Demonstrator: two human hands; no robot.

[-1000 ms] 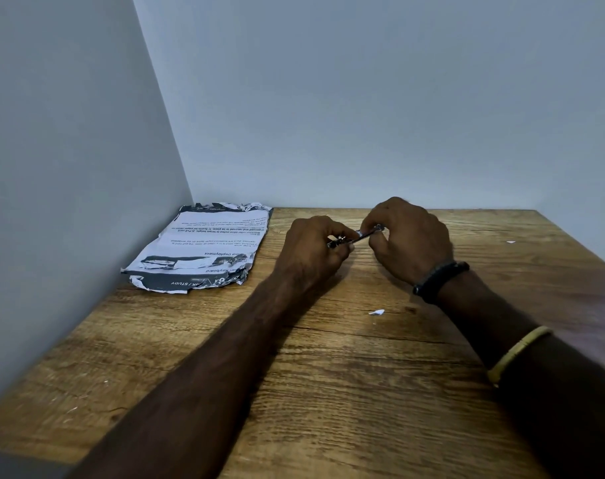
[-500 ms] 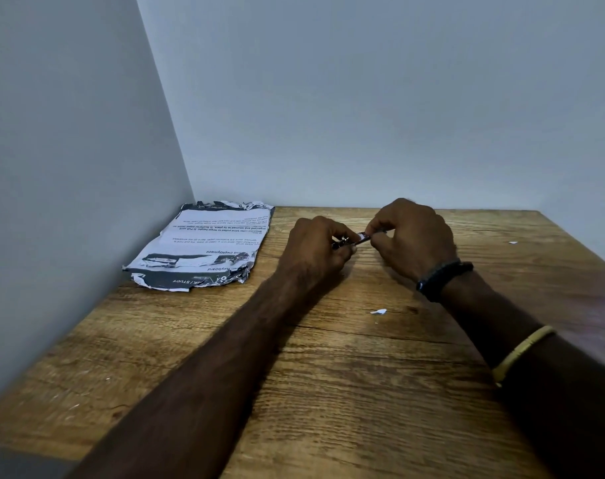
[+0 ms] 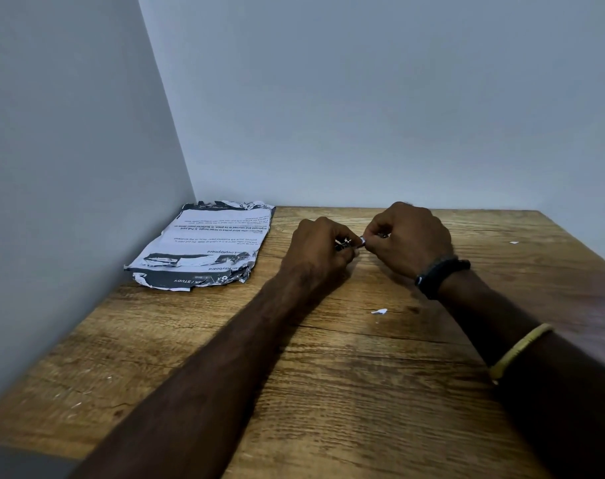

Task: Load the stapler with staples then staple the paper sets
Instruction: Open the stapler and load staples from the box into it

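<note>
A small metal stapler (image 3: 346, 243) is held just above the wooden table (image 3: 328, 392), mostly hidden inside my fingers. My left hand (image 3: 320, 245) is closed around its left end. My right hand (image 3: 406, 238) pinches a short silvery piece (image 3: 362, 240) at the stapler's right end; I cannot tell whether this is a strip of staples or part of the stapler. The two hands almost touch. A stack of printed paper sets (image 3: 204, 245) with torn, crumpled edges lies at the back left, against the wall, apart from both hands.
Grey walls close the table at the left and the back. A small white paper scrap (image 3: 379, 311) lies near my right wrist, another scrap (image 3: 513, 242) at the far right. My right arm wears a black band and a yellow band.
My right hand has slid left toward my left hand, so less of the silvery metal piece shows between them now. The papers have not moved.
</note>
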